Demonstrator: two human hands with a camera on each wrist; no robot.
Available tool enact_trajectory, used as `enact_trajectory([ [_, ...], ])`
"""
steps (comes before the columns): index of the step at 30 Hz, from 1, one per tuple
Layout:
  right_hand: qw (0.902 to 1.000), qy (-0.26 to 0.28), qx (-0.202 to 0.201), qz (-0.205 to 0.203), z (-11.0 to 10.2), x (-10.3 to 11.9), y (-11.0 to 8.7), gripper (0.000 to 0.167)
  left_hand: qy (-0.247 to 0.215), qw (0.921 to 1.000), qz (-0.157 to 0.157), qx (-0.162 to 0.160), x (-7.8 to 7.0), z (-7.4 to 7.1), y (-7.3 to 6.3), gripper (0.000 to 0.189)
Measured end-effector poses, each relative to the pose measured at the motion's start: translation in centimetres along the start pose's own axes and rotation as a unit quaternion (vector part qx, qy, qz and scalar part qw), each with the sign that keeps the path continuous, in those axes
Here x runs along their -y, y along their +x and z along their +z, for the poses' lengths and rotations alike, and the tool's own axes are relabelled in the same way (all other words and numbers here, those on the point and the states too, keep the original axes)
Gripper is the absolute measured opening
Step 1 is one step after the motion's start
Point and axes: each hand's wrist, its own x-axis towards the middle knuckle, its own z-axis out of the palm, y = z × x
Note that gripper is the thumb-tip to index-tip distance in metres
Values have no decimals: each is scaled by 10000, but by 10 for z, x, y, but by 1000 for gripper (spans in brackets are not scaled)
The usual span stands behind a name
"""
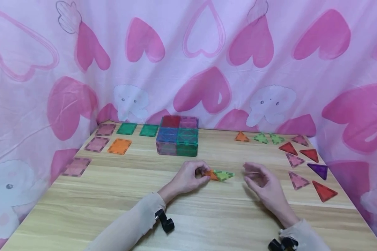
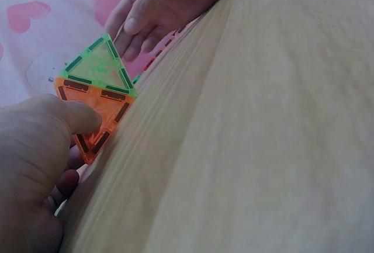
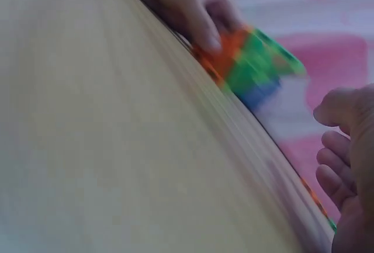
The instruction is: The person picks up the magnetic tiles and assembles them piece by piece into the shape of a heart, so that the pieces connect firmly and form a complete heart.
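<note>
Two triangle tiles sit edge to edge near the middle of the head view: an orange tile [image 1: 212, 175] and, on its right, a light green tile [image 1: 223, 175]. The left hand [image 1: 188, 177] pinches the orange one between thumb and fingers; gripping that end probably serves to leave the green one uncovered. Whether the pair touches the table [image 1: 207, 216] I cannot tell. The right hand [image 1: 265, 184], apart from the pair, has its fingers loosely bent and holds nothing; it seems placed within easy reach of the green end. Above the left hand in the frame stands a block of tiles [image 1: 177, 148], its top showing red, pink, blue and green. Six square tiles [image 1: 119, 146] lie at the left and ten loose triangles [image 1: 325, 191] at the right, perhaps sorted by shape for easy finding. A black gadget [image 1: 167, 223] sits at each wrist, likely to film the handwork. Pink cloth [image 1: 172, 21] with printed hearts hangs behind, seemingly as a screen. No brand, label or writing is readable in any view.
</note>
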Motion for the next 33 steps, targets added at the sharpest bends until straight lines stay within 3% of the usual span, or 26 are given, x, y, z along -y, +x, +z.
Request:
enact_trajectory([
  [5, 9965, -541, -643, -13, -38, -9, -7, 57, 120, 9999, 60, -29, -1, 0, 1, 14],
  [11, 9826, -1429, -1183, 128, -85, -20, -13, 62, 173, 9998, 45, -3, -1, -1, 0, 14],
  [14, 9767, -1846, -1037, 342, -108, -23, -15, 62, 157, 9999, 63, 8, -1, -1, 0, 13],
  [18, 9647, -2479, -485, 739, -136, -26, -17, 64, 107, 9999, 74, 11, -1, -1, 0, 13],
  [21, 9526, -2965, -114, 677, -148, -29, -18, 63, 75, 9999, 88, -10, -1, -1, 0, 13],
  [26, 9384, -3432, 216, 334, -153, -32, -19, 54, 66, 9999, 105, -12, 0, -1, 1, 13],
  [30, 9312, -3591, 366, 513, -148, -27, -20, 62, -2, 10000, -66, 29, -2, -1, 0, 15],
  [33, 9320, -3587, 287, 435, -141, -25, -21, 65, 1, 9999, -114, 19, -2, -1, 0, 15],
])
